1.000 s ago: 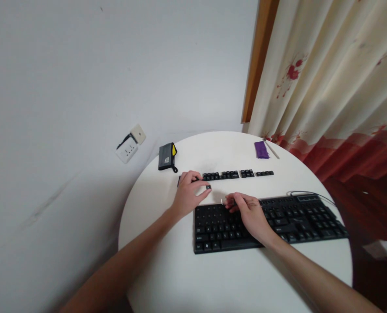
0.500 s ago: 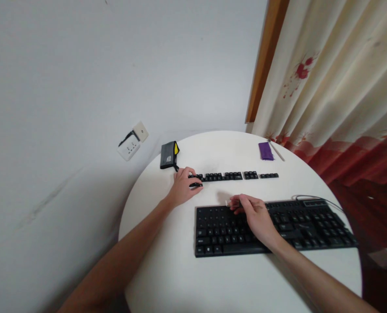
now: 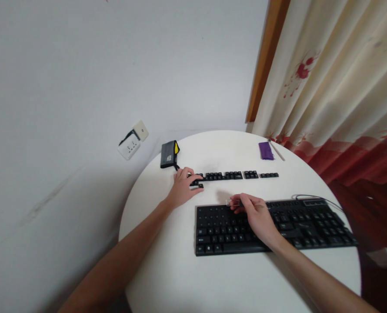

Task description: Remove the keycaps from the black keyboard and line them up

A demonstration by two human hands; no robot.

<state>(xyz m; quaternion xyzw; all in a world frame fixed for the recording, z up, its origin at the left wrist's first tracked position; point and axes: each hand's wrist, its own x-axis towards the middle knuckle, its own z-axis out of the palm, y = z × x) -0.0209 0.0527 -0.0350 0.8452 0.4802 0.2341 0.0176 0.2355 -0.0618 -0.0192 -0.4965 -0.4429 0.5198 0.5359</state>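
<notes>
Where keycaps (image 3: 233, 175) lie, left hand (image 3: 181, 186) rests.

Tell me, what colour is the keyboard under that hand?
The keyboard is black; the head view shows it best.

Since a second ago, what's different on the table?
The left hand moved left, taking a small black key to the near side of the loose keys; whether it's let go is unclear. The right hand still holds the wire tool over the keyboard.

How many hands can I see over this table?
2: the left hand at the row of loose keys, the right hand over the keyboard, holding a thin wire tool. No others show.
</notes>
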